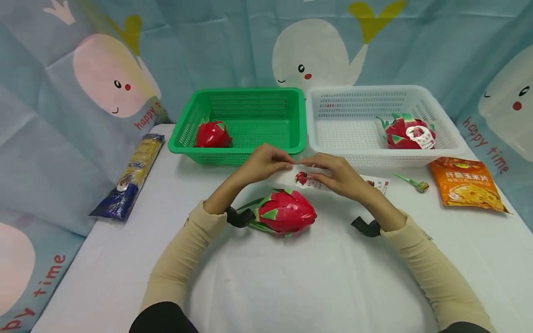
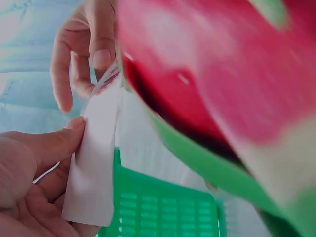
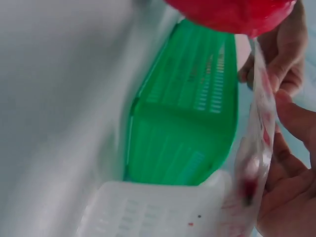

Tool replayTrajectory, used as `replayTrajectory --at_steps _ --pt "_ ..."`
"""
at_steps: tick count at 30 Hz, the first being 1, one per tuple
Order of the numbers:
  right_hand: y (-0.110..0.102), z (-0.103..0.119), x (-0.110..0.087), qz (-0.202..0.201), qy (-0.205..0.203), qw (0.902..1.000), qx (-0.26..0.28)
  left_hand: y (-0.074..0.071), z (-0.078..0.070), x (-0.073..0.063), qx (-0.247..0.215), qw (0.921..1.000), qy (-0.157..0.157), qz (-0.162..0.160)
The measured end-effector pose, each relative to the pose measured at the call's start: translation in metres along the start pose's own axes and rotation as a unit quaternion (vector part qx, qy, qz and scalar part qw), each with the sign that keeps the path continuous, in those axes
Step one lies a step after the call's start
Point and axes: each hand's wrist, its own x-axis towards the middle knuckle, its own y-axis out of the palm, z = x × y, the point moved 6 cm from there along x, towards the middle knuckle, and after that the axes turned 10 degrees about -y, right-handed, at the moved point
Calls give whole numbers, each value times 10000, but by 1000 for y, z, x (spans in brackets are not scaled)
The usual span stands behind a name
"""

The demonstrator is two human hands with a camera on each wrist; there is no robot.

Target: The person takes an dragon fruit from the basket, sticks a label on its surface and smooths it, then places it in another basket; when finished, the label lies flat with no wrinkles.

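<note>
My left hand (image 1: 263, 164) pinches one end of a white strip of stickers (image 1: 307, 180) printed with red dragon fruit. Further along the same strip, my right hand (image 1: 340, 175) has it between thumb and fingers, and its tail sticks out to the right. In the left wrist view, the left thumb lies on the blank white side of the strip (image 2: 94, 168). On the table just in front of the hands rests a red toy dragon fruit (image 1: 289, 212) with green leaves, near the left wrist. No sticker shows on its visible side.
A green basket (image 1: 266, 151) at the back holds a dragon fruit (image 1: 212, 135). Beside it, a white basket (image 1: 366, 158) holds another dragon fruit (image 1: 399, 132) bearing a sticker. A pasta bag (image 1: 133, 178) lies left; a small green stalk (image 1: 418, 186) and an orange snack bag (image 1: 466, 185) lie right.
</note>
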Motion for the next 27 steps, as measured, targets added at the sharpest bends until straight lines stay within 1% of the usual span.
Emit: replayTrajectory --at_steps 3,6,13,16,19,22,24,27 --pt "0 2 3 -198 -221 9994 186 1 -3 1 -421 9989 -85 169" --pt "0 2 2 -348 -282 9984 347 2 -5 1 -734 9968 -126 293" --pt "0 -2 -1 -621 -83 9973 396 6 0 2 -1126 9921 -377 397" --pt "0 -3 -2 -722 52 9969 316 7 2 3 -1147 9917 -459 350" --pt "0 -3 -2 -798 159 9965 202 8 6 4 -885 9948 -461 180" --pt "-2 -4 -3 -934 230 9954 10 8 12 5 -285 9984 -471 -126" --pt "-5 -5 -4 -1056 297 9939 -76 9 16 4 188 9981 -488 -328" --pt "-10 -8 -6 -1228 472 9912 -104 11 24 3 785 9943 -484 -530"
